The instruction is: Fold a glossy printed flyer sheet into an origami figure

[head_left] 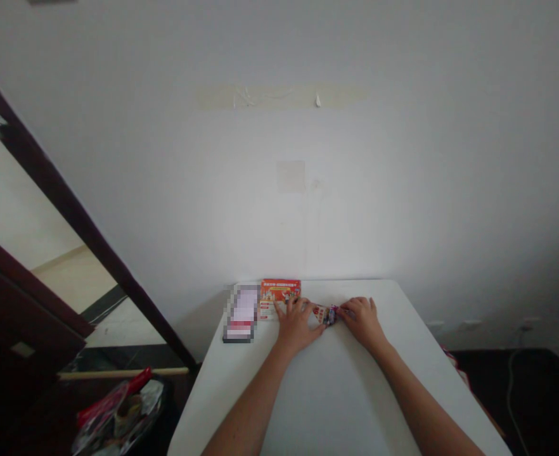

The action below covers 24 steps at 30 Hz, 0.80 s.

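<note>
1. We've got the packet [329, 315] on the table [327, 392], just right of the flyer [281, 288], btw. both hands.
2. Our L hand [298, 326] is spread wide, fingertips over the flyer's lower right part, thumb by the packet; can't tell if it's gripping.
3. Our R hand [364, 322], farther right of the flyer, is narrow, fingertips pinching the packet's R end.
4. We see the phone [241, 313] just left of the flyer, pixelated.
</note>
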{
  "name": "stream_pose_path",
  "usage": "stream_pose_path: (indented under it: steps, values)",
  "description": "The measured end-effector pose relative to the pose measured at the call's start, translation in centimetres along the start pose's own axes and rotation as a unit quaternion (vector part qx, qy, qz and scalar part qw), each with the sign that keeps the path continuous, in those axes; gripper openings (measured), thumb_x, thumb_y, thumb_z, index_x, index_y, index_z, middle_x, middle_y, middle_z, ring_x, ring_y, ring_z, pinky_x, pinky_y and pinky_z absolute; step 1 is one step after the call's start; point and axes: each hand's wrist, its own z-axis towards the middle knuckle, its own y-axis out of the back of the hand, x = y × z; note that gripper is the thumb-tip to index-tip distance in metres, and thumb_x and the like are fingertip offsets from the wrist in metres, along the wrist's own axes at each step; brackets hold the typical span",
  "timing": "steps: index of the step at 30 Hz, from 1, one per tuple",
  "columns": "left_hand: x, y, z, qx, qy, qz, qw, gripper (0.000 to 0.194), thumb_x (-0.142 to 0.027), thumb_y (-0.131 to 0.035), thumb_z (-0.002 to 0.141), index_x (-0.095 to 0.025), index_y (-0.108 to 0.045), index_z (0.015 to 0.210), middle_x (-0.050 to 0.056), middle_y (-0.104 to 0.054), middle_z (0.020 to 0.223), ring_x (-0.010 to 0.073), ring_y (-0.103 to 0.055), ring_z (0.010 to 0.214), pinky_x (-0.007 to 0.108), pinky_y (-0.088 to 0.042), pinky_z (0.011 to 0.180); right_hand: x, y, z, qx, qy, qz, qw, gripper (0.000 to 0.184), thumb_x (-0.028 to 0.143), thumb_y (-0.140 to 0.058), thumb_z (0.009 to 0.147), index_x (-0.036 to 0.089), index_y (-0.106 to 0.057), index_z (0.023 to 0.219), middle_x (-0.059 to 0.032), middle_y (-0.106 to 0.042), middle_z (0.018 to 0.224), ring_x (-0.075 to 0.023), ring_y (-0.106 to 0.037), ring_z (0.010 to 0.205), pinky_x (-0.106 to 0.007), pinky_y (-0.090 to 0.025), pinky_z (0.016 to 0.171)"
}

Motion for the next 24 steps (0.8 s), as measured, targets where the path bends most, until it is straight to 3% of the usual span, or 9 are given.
stream_pose_path:
  steps: [7, 24]
  values:
    - [0.0, 0.1, 0.0, 0.006, 0.002, -0.010, 1.000, 0.054, -0.063, -0.064, 0.077, -0.039, -0.058, 0.125, 0.004, -0.053, 0.139, 0.0372, -0.033, 0.137, 0.078, -0.001, 0.110, 1.6, -0.2, -0.1, 0.007, -0.047, -0.050, 0.998, 0.027, 0.043, -0.048, 0.096, 0.028, -0.070, 0.098, -0.0051, -0.068, 0.104, -0.0285, -0.051, 0.111, -0.069, -0.017, 0.110]
    - [0.3, 0.3, 0.1, 0.023, -0.001, 0.001, 1.000, 0.060, -0.067, -0.063, 0.075, -0.039, -0.057, 0.128, 0.003, -0.050, 0.141, 0.0381, -0.032, 0.138, 0.079, -0.005, 0.110, 2.9, -0.1, -0.4, 0.004, -0.058, -0.117, 0.991, 0.026, 0.042, -0.044, 0.098, 0.028, -0.066, 0.104, -0.0060, -0.066, 0.105, -0.0294, -0.051, 0.111, -0.076, -0.010, 0.107]
